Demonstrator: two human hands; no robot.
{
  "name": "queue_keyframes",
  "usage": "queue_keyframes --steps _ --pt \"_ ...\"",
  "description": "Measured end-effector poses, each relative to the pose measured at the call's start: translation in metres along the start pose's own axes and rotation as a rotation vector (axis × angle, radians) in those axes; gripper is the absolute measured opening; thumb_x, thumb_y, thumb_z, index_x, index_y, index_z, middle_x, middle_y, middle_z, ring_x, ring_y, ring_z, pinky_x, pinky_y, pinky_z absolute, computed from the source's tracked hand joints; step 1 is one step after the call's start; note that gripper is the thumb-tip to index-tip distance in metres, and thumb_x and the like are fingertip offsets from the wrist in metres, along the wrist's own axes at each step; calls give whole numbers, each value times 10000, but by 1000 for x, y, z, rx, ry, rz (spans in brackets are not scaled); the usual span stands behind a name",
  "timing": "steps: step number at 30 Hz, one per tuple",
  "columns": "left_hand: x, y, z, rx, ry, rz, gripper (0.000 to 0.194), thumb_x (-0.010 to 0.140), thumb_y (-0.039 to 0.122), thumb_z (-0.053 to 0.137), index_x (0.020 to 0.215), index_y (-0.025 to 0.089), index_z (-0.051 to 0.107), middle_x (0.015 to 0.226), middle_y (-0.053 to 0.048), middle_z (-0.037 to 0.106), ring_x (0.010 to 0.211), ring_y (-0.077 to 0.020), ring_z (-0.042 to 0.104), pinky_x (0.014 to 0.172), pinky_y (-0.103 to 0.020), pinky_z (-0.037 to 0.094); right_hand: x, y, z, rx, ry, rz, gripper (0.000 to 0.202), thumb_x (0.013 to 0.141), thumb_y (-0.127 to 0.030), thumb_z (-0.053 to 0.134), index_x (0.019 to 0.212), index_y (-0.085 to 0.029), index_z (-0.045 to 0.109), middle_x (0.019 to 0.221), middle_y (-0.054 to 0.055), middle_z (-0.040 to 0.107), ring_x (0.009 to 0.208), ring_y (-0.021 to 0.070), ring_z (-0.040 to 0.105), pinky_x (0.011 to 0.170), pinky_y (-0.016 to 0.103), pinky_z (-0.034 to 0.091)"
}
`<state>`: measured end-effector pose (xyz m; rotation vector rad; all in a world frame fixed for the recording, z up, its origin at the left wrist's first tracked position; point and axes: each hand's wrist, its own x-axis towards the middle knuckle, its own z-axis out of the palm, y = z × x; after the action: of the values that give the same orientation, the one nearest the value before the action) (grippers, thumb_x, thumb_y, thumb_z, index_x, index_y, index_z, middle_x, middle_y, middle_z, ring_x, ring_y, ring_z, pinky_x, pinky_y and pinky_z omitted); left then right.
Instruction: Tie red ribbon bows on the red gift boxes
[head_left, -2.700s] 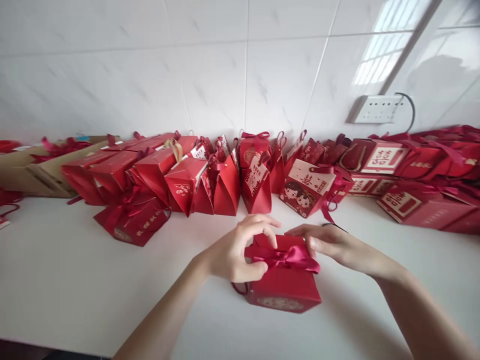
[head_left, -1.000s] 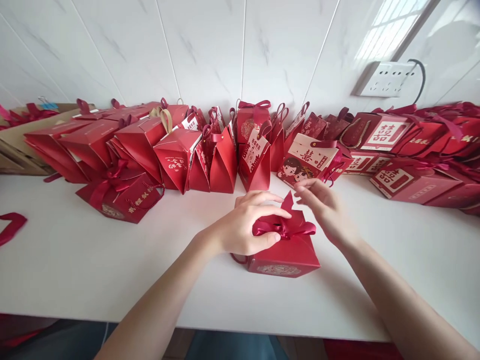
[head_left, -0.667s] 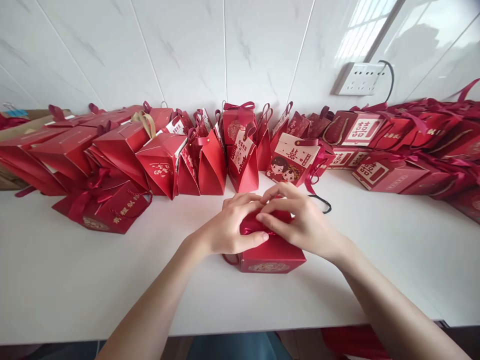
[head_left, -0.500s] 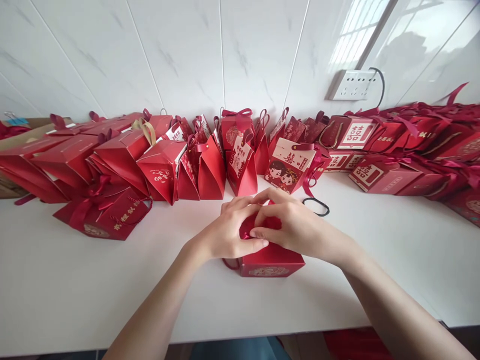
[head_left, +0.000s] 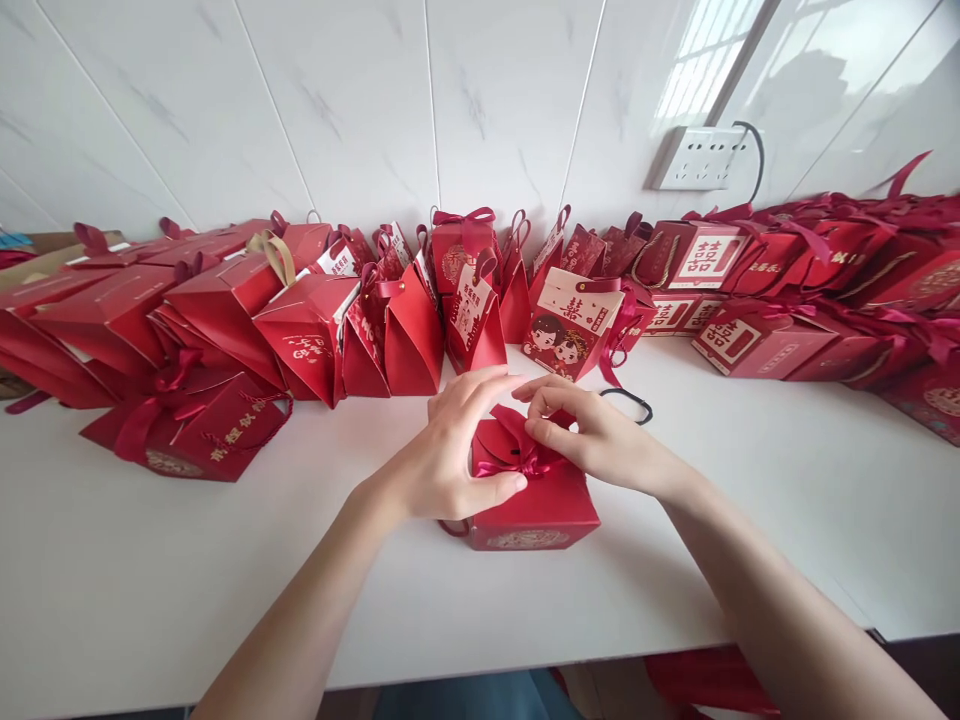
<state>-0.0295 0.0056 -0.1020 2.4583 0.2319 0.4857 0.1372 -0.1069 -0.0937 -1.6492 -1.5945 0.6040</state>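
Observation:
A red gift box (head_left: 536,515) with a gold round print on its front sits on the white table in front of me. A magenta ribbon (head_left: 529,460) is tied in a bow on its top. My left hand (head_left: 454,455) is at the box's left side, thumb and fingers spread apart, holding nothing. At the box's upper right, my right hand (head_left: 592,430) has its thumb and index finger pinched together at the ribbon's loop, which they partly cover.
Rows of red boxes (head_left: 304,335) line the tiled wall, with more stacked at the right (head_left: 780,345). One bow-tied box (head_left: 217,425) lies front left. A black band (head_left: 628,405) lies behind my right hand. A socket (head_left: 694,160) is on the wall.
My hands have moved apart, uncovering the bow and the box top. The left hand has opened off the ribbon. The whole view has shifted slightly.

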Motion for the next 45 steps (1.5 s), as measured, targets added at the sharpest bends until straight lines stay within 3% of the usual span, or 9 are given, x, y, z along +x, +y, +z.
queue_keyframes --steps 4,9,13,16,26,29,33,36,45 --pt "1 1 0 21 -41 3 452 746 340 618 1175 238 515 1436 -88 351 1376 -328 226 1120 -501 232 -1 1 1 34 20 -28 167 889 -331 519 831 -189 586 1022 54 604 864 166 595 789 303 461" --pt "2 -1 2 -29 -114 -51 490 775 361 581 1247 256 510 1459 -79 343 1382 -327 209 1123 -542 189 -7 2 -29 74 73 112 400 832 -583 535 768 -190 572 769 20 594 648 134 547 557 250 425" --pt "2 -3 1 -31 -153 -51 511 790 386 573 1275 245 497 1447 -79 379 1386 -310 220 1132 -510 199 -11 1 -43 31 -234 346 668 802 -740 403 483 -168 535 437 -1 445 408 96 408 425 251 324" --pt "2 -3 -1 -14 -158 -64 527 793 391 582 1287 235 483 1452 -80 378 1390 -300 227 1139 -485 201 -11 2 -39 152 -385 358 657 829 -688 433 466 -159 573 398 -2 446 374 88 392 406 244 325" --pt "-2 -10 -17 -87 -107 -193 805 767 539 605 1417 253 226 1511 -94 243 1387 -300 233 1112 -441 261 -20 32 -27 451 -474 147 363 865 -409 569 650 -136 673 535 3 564 480 88 480 471 214 382" --pt "-7 -17 -36 -108 4 -359 610 763 654 504 1179 211 452 1254 -97 509 1172 -288 472 920 -377 429 -19 31 -24 490 -493 140 340 864 -360 573 637 -130 677 533 5 569 477 84 482 479 209 392" --pt "-11 -15 -54 -265 -401 -537 504 723 676 519 655 176 505 614 -1 529 584 -135 490 528 -242 384 -18 31 -22 495 -458 114 342 870 -339 561 619 -140 680 514 8 568 453 86 458 476 220 396" --pt "-10 -5 -53 -381 -563 -564 390 671 534 674 646 167 543 581 18 541 526 -99 476 475 -206 358 -19 30 -23 460 -444 88 347 876 -356 550 631 -160 699 483 9 567 448 103 468 462 231 405" --pt "-4 12 -40 -419 -488 -520 358 850 353 529 545 173 476 452 23 576 410 -82 499 422 -180 357 -20 32 -23 421 -466 28 359 877 -374 540 649 -161 717 436 3 532 406 95 440 409 215 360"
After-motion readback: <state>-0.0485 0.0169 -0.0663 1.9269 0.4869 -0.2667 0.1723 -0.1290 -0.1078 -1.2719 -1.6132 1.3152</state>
